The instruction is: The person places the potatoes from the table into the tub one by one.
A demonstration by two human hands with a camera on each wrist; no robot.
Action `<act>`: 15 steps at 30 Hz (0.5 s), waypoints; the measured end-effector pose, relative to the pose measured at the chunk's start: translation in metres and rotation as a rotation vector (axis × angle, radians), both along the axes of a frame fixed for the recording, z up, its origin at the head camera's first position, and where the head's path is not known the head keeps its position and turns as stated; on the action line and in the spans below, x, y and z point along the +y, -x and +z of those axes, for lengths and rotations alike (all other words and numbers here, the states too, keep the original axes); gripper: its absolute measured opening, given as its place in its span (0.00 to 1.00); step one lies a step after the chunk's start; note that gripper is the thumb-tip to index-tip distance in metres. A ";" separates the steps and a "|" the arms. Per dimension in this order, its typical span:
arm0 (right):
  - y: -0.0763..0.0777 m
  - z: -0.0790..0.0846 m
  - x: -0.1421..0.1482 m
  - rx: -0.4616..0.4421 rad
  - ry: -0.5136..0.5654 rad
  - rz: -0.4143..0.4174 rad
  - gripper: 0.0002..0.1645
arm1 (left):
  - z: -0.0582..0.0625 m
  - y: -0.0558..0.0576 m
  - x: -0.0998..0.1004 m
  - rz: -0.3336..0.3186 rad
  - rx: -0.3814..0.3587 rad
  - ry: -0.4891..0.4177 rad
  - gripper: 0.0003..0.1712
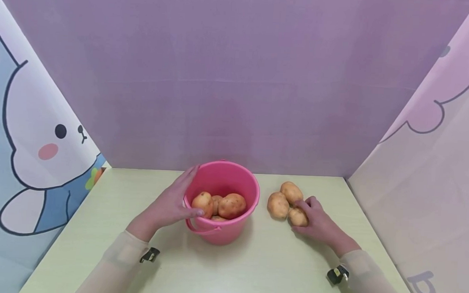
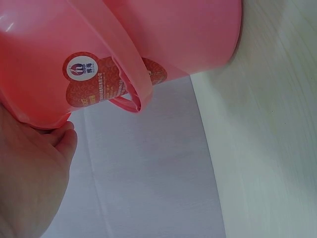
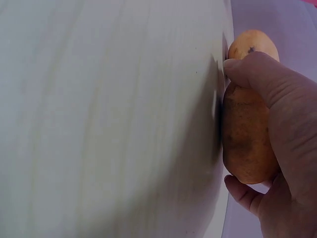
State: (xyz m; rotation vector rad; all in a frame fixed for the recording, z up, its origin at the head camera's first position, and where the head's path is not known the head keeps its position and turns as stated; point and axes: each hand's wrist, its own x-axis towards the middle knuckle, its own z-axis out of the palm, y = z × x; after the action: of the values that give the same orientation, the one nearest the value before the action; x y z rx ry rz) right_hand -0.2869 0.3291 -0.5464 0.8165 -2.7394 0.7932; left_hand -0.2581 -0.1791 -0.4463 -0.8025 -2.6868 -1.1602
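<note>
A pink bucket (image 1: 222,237) stands on the table with several potatoes inside, among them a large one (image 1: 232,205). My left hand (image 1: 172,203) grips its left rim, thumb lying over the near side. In the left wrist view, curled fingers meet the rim above a red label (image 2: 86,74). To the right of the bucket, my right hand (image 1: 319,221) holds a small potato (image 1: 298,217) between thumb and fingers, low over the tabletop. Two more potatoes lie close by, one to its left (image 1: 278,206) and one behind (image 1: 291,193).
The pale wooden table (image 1: 228,274) ends at a purple backdrop (image 1: 237,84). Printed panels close in both sides, a cartoon rabbit (image 1: 47,154) on the left one. The bucket's handle (image 2: 129,59) hangs down its outer side.
</note>
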 end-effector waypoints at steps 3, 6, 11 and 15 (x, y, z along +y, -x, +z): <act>0.001 -0.001 0.001 0.012 -0.012 0.005 0.39 | 0.000 0.000 0.000 0.002 0.000 0.006 0.74; 0.002 -0.002 0.002 0.021 -0.029 0.002 0.39 | 0.000 0.000 0.000 0.008 -0.004 0.013 0.74; 0.002 0.004 0.003 0.017 -0.022 -0.003 0.40 | 0.001 -0.002 0.001 0.020 -0.019 0.023 0.74; 0.001 0.009 0.003 0.037 -0.003 -0.003 0.37 | 0.000 -0.002 0.001 0.024 -0.027 0.023 0.74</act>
State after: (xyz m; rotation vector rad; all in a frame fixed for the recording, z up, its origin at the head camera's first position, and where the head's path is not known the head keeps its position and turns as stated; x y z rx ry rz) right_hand -0.2883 0.3318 -0.5370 0.8191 -2.7099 0.7660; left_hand -0.2565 -0.1783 -0.4459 -0.7607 -2.7288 -1.1457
